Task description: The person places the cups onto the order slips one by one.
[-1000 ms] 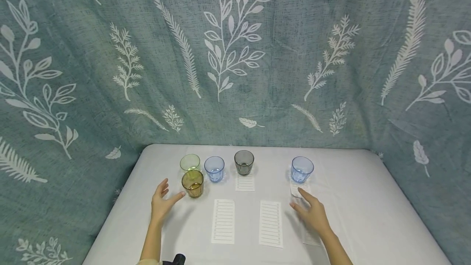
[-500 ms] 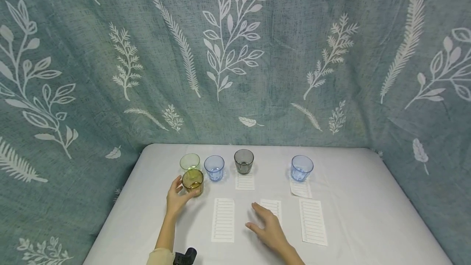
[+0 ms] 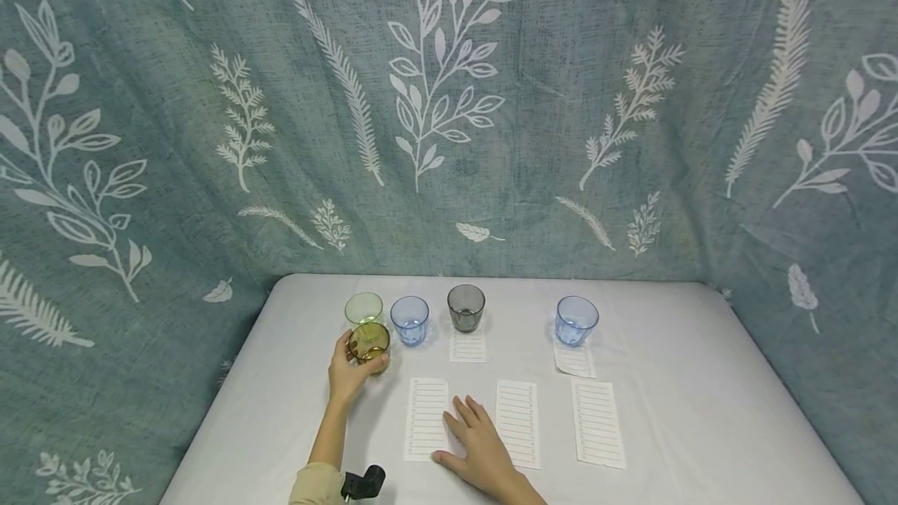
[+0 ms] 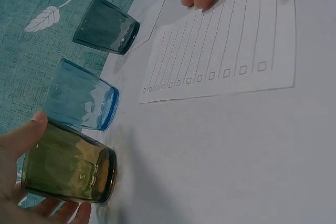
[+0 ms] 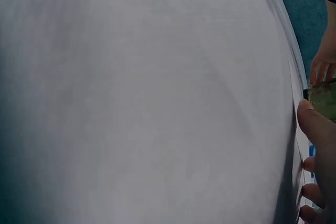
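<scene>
My left hand (image 3: 345, 379) grips an amber drinking glass (image 3: 369, 343), thumb on one side and fingers on the other. In the left wrist view the amber glass (image 4: 68, 166) looks upright, its base close to the white cloth. Just behind it stand a green glass (image 3: 363, 305) and a blue glass (image 3: 410, 321). My right hand (image 3: 481, 452) has its fingers spread at the right edge of a lined paper slip (image 3: 426, 419), holding nothing. Part of a second lined slip (image 3: 517, 411) is covered by that hand. In the right wrist view, my right hand (image 5: 317, 129) shows at the edge.
A grey glass (image 3: 466, 309) stands at the back of a small slip (image 3: 467, 348). Farther right, another blue glass (image 3: 577, 321) stands on a slip (image 3: 574, 362) with a curled edge. A third long slip (image 3: 599, 425) lies nearer. A leaf-patterned curtain (image 3: 449, 139) hangs behind the table.
My left hand has moved right to the amber glass and closed its fingers around it. My right hand has moved left from the far-right slip to the left slip.
</scene>
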A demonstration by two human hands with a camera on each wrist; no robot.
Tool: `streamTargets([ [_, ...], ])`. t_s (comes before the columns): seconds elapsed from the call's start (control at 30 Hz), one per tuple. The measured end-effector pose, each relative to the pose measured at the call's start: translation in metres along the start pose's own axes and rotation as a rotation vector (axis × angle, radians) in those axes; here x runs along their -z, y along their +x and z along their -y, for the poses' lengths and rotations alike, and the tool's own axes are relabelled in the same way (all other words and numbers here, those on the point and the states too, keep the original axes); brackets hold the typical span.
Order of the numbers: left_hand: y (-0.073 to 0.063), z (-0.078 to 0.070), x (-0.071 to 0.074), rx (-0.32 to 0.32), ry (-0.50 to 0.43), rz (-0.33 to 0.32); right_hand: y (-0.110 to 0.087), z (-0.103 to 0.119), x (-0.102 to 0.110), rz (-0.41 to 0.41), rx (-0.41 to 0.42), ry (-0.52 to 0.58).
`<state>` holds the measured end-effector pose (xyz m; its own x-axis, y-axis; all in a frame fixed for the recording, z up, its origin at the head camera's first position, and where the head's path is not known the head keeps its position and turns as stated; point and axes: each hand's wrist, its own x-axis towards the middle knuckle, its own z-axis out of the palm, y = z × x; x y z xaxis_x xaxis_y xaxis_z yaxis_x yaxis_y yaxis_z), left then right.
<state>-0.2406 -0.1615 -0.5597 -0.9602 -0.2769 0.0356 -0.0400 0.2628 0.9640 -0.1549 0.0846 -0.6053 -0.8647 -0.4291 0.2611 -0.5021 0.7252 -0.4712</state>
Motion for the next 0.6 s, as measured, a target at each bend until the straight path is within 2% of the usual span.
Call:
streamTargets([
  [0.17, 0.0, 0.002, 0.001, 0.0, 0.004, 0.006, 0.0, 0.007, -0.003, -0.003, -0.004, -0.086],
  [0.33, 0.0, 0.002, 0.001, 0.007, 0.012, 0.008, 0.003, 0.012, -0.005, 0.002, -0.031, -0.1],
  [0.53, 0.0, 0.003, -0.001, 0.002, 0.012, -0.004, 0.0, 0.015, -0.007, -0.028, -0.03, -0.046],
  [0.6, -0.001, 0.003, -0.001, 0.004, 0.007, -0.012, -0.002, 0.016, -0.006, -0.008, -0.037, -0.015],
])
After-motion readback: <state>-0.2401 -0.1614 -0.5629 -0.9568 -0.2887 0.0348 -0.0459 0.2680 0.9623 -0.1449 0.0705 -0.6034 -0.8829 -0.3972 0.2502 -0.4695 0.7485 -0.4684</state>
